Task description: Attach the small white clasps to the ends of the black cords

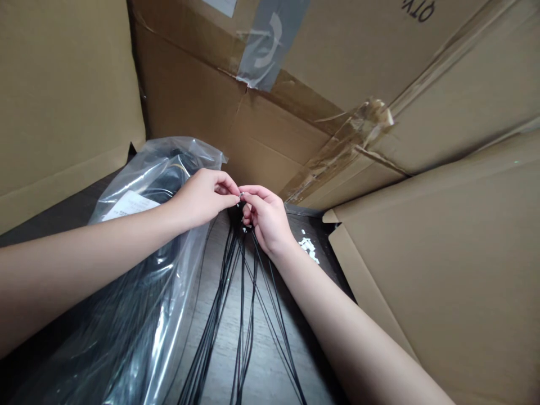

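Observation:
My left hand (210, 194) and my right hand (266, 216) meet at the middle of the view, fingertips pinched together. Between them is a tiny whitish piece (241, 195), too small to name surely. Several thin black wires (221, 287) run from beneath my hands down the dark tabletop (219, 337) toward me. A few small white bits show at the wire ends under my right hand. Beside my right wrist lies a small pile of white plastic connector-like pieces (309, 247). Which wire, if any, each hand grips is hidden by the fingers.
On the left lies a clear plastic bag (177, 315) full of black wires, with a white label (130, 203). A taped cardboard box (189, 84) stands behind my hands. Cardboard panels (63, 101) close in the left side, and another cardboard piece (455, 242) the right.

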Demonstrator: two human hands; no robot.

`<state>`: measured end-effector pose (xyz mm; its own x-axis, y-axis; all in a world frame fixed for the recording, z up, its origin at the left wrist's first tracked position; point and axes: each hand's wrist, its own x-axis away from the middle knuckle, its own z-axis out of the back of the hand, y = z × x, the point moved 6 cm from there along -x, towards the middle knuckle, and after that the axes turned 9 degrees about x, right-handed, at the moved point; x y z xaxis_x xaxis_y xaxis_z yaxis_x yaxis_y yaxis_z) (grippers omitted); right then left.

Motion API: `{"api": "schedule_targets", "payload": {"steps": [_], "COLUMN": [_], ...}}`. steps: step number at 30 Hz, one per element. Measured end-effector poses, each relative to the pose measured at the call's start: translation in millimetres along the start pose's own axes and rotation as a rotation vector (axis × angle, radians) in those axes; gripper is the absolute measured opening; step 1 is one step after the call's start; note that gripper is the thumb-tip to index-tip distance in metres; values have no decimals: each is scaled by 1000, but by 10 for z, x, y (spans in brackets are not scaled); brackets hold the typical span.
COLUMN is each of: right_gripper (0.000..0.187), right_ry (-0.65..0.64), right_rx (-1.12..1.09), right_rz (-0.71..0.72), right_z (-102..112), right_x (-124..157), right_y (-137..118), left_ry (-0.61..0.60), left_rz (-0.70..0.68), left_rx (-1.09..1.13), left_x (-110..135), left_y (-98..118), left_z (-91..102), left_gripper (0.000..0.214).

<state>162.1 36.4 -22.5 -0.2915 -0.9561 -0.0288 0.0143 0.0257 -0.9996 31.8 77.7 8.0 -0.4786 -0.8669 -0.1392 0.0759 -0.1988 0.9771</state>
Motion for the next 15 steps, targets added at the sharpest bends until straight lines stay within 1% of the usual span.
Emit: {"api": "schedule_targets", "payload": {"steps": [8,12,15], "right_gripper": [18,20,20], "right_ry": [-11,-14,-14], "right_rx": [-23,-13,4], "right_rz": [-2,2,9], "right_z": [-2,-3,-3], "right_x": [2,4,12], "right_y": [-9,-4,-6], "left_ry": [18,40,51], "left_rz": [60,84,66], "left_rx": [145,164,133], "left_x": [13,31,32], "left_y": [2,0,7], "left_z": [5,31,43], "left_gripper": [8,12,11]}}
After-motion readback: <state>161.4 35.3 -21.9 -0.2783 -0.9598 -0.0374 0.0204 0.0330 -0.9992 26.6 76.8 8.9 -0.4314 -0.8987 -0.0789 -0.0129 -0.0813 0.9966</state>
